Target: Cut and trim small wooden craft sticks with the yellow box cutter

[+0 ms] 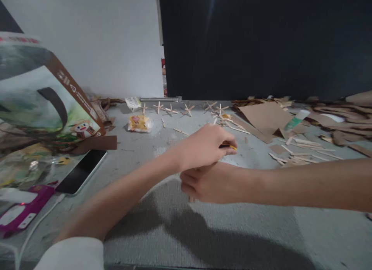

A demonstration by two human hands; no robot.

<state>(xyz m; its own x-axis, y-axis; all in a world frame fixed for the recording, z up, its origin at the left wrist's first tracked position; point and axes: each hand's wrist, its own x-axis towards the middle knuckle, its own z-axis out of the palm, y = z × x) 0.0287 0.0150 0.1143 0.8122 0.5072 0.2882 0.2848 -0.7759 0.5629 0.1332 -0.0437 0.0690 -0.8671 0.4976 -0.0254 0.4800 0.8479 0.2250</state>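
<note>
My left hand (205, 146) reaches over the middle of the grey surface, its fingers closed on a small yellow item (232, 147) that is mostly hidden. Directly below and crossing under it, my right hand (207, 181) comes in from the right with its fingers curled. A bit of pale wood (191, 199) shows under the right fingertips. Behind the hands, thin wooden sticks (236, 127) lie beside another yellow piece (226, 116). Several star-shaped stick pieces (188, 110) stand in a row near the back.
On the left are a large printed bag (31, 95), a phone (83, 172) and a magenta device (24, 210) with a white cable. A wrapped yellow packet (139, 123) lies behind. At right are loose sticks (308, 146), cardboard (266, 117) and a green-white tube (297, 120).
</note>
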